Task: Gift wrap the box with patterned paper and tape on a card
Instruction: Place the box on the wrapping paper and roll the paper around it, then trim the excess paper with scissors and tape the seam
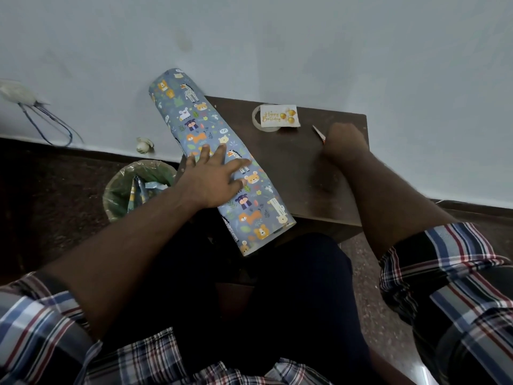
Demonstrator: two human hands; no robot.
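Flatly, left hand (213,176) fingers spread on one paper roll (219,159); right hand (345,145) grips scissors (319,133).

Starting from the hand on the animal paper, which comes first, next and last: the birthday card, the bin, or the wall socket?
From the left hand on the paper:
1. Bin, on the floor just left.
2. Card, at the table's far edge, on the tape.
3. Socket, far left on the wall.

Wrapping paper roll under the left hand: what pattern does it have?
Grey-blue wrapping paper roll printed with cartoon animals in orange, yellow and white, plus small leaves; seen in the head view.
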